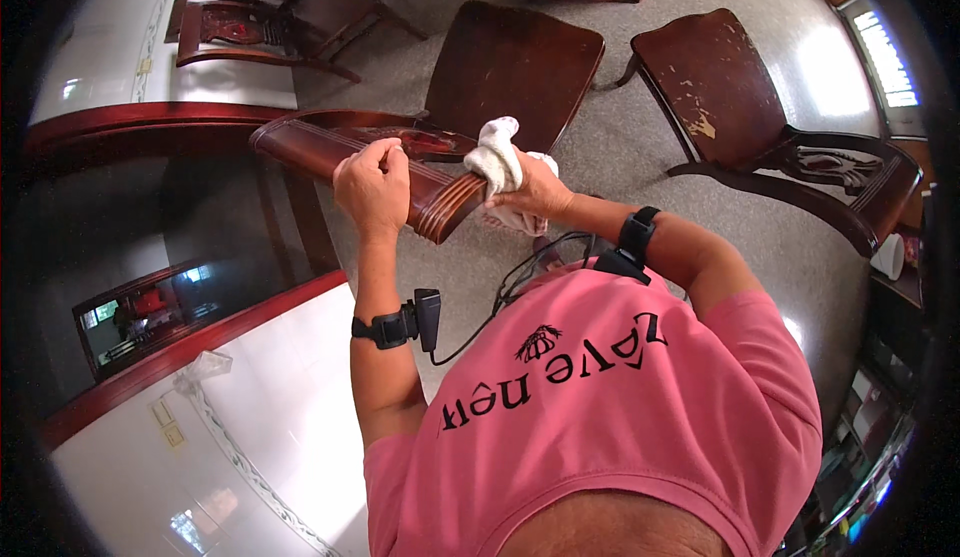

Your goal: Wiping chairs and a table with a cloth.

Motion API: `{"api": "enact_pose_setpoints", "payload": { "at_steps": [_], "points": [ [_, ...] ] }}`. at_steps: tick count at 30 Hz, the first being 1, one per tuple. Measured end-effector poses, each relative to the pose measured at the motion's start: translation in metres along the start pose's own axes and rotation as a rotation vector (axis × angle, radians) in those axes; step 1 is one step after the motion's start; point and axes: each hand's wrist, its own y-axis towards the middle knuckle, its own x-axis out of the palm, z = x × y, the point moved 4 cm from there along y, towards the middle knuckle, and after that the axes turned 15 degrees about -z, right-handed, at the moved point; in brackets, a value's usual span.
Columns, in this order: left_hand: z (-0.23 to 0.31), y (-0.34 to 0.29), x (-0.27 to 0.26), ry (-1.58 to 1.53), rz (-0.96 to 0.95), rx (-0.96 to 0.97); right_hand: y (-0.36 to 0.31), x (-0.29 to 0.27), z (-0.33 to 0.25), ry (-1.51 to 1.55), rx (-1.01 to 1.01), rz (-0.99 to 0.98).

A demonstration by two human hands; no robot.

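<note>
Both hands closed: left hand (pixel 372 185) grips the chair's top rail (pixel 380 162); right hand (pixel 535 195) presses white cloth (pixel 500 162) against its end (open floor (pixel 640 147) beyond).

Chair backrest (pixel 400 162): I see my left hand (pixel 372 189) covering its middle.
Right hand (pixel 535 195): fingers buried in white cloth (pixel 500 162).
Far chairs (pixel 240 17): cut off at top edge.

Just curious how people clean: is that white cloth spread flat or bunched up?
Bunched up. The white cloth is wadded in the right hand, one end poking upward, pressed against the chair's top rail.
</note>
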Motion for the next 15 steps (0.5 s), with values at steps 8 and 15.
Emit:
{"api": "enact_pose_setpoints", "payload": {
  "at_steps": [8,15],
  "points": [
    [-0.004,0.0,0.0,0.019,0.002,-0.007,0.005,-0.001,0.035,-0.072,0.211,-0.056],
    [-0.004,-0.001,0.0,0.016,0.029,0.026,-0.003,-0.013,0.002,0.324,-0.043,-0.068]
  ]
}}
